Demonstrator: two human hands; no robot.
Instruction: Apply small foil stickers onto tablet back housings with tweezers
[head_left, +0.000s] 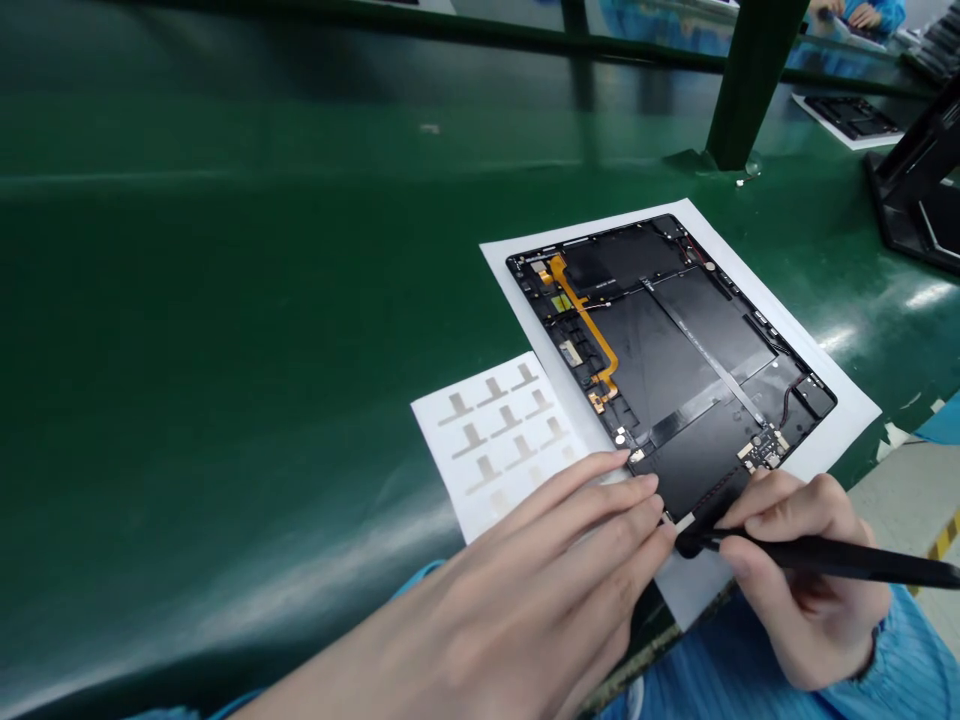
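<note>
An opened tablet [675,340] lies on a white sheet, its black inside facing up. An orange ribbon cable [598,340] and a grey flat cable [701,345] run across it. My left hand [547,570] lies with fingers stretched out, the fingertips on the tablet's near left edge. My right hand [810,560] is closed around a black pen-like tool [840,560]. The tool's dark, rounded tip sits at the tablet's near edge, beside a small pale strip [685,522] and my left fingertips. My fingers partly hide this corner.
A white sheet of grey T-shaped stickers [480,410] lies left of the tablet, partly under my left hand. A green post [754,90] rises behind. Another tablet part [855,115] and a black stand [919,180] are at the far right. Another person's hands [862,14] show beyond.
</note>
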